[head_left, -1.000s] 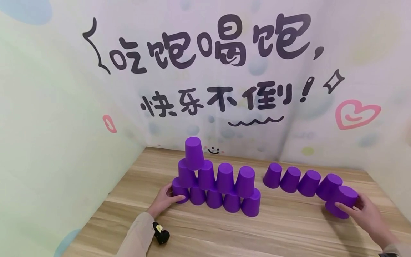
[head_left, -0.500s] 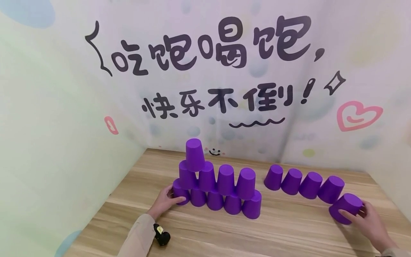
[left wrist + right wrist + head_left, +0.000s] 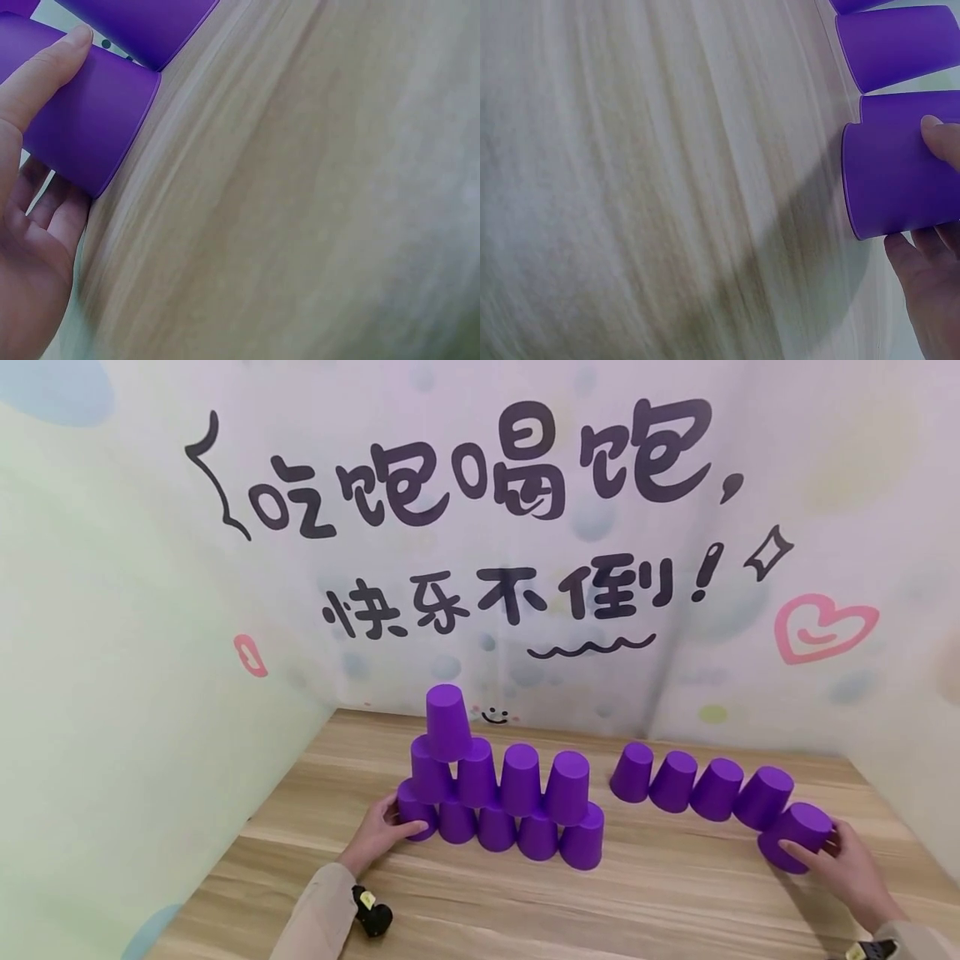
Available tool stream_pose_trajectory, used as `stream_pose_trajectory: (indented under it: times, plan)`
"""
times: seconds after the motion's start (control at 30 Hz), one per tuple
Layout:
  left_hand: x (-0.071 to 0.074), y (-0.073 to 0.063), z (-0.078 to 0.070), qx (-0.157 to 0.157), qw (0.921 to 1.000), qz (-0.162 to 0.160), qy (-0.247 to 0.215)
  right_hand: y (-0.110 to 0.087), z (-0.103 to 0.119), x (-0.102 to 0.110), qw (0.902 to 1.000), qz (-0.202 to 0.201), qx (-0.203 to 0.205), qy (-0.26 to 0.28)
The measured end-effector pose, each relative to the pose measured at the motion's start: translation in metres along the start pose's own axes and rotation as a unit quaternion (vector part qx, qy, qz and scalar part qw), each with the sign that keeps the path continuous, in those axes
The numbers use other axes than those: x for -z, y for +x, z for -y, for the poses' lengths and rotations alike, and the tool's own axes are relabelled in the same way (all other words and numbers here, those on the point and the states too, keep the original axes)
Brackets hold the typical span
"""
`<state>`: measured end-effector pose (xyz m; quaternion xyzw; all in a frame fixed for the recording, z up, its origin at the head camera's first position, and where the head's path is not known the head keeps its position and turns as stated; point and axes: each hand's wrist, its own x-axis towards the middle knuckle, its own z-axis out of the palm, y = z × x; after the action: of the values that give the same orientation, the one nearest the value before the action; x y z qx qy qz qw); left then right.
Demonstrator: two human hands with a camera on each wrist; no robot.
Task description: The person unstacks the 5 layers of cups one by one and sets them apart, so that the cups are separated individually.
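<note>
Left hand (image 3: 372,835): curled round a purple, tapered, smooth-sided cup (image 3: 416,814), thumb across its near face and fingers round its outer side; it is the leftmost of the bottom row and stands mouth down on the wood-grained tabletop (image 3: 465,906), towards the left edge.
Right hand (image 3: 851,868): gripping a second purple tapered cup (image 3: 801,839), thumb on its near face, fingers round the side facing the tabletop's right edge; its closed base is up, and I cannot tell whether its rim touches the wood.
Stack: three levels of the same purple cups, all mouth down, in the left half of the tabletop; five make the bottom row (image 3: 497,828), four the middle row (image 3: 521,785), seated over the gaps below, and a single top cup (image 3: 447,722) straddles the two leftmost of the middle row.
Row on the right: four more upturned purple cups (image 3: 716,789) in a slanting line, running from near the back edge towards the right edge; the cup in my right hand is at its near end.
Wrists: beige sleeves (image 3: 315,918), with a black piece bearing a yellow label (image 3: 372,918) at my left cuff.
Behind the back edge: a pale backdrop (image 3: 795,460) with black Chinese characters and a pink heart (image 3: 816,637).
</note>
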<state>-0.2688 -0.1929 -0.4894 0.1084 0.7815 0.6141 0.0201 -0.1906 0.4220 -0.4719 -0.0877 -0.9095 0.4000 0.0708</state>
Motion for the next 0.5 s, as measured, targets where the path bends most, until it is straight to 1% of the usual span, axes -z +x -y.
stream_pose_trajectory:
  times: [0.1,0.13,0.2,0.3,0.37,0.47,0.5]
  plan:
    - [0.001,-0.002,0.001,-0.004,0.9999,-0.012,0.007,0.001,0.002,-0.002,1.0,-0.005,0.004,-0.001]
    - [0.001,-0.003,0.001,-0.004,0.9998,-0.016,0.008,0.001,0.003,-0.001,0.9999,0.002,0.011,0.004]
    - [0.001,-0.003,0.002,-0.002,0.9997,-0.023,0.009,0.001,0.006,-0.001,0.9998,-0.005,0.018,0.0]
    - [0.0,-0.002,0.001,-0.003,0.9996,-0.027,0.012,0.002,0.003,0.0,0.9998,0.0,0.021,-0.003]
    - [-0.001,-0.002,0.001,-0.003,0.9996,-0.025,0.013,0.005,-0.003,0.003,0.9995,0.015,0.026,0.003]
    - [-0.001,-0.003,-0.002,-0.003,0.9996,-0.022,0.016,0.015,-0.029,0.009,0.9985,0.013,0.052,-0.006]
    - [-0.001,-0.004,-0.004,-0.003,0.9997,-0.021,0.016,0.018,-0.035,0.014,0.9979,0.026,0.059,0.001]
